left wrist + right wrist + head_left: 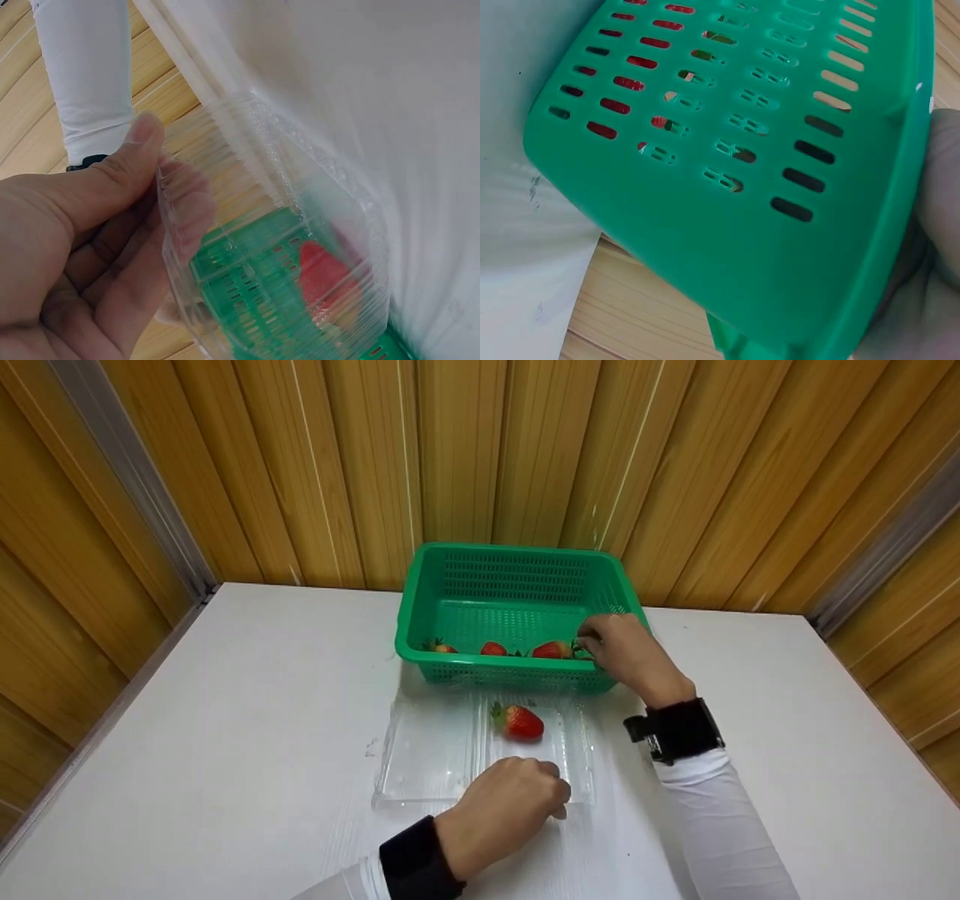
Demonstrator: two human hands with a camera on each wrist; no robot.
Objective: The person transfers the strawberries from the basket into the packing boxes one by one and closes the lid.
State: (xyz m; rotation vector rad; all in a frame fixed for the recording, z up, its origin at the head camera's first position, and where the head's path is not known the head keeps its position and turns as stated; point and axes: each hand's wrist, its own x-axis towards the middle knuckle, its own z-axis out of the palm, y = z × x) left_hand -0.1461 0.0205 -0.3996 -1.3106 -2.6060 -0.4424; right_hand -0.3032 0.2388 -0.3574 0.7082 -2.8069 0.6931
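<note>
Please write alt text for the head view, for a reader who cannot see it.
A person's right hand reaches into a green basket of strawberries; the left hand holds an open clear box with one strawberry inside, on a white table.

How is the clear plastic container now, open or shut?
Open: the container lies spread, its two halves side by side, one strawberry uncovered in the right half; the left hand pinches that half's edge.
</note>
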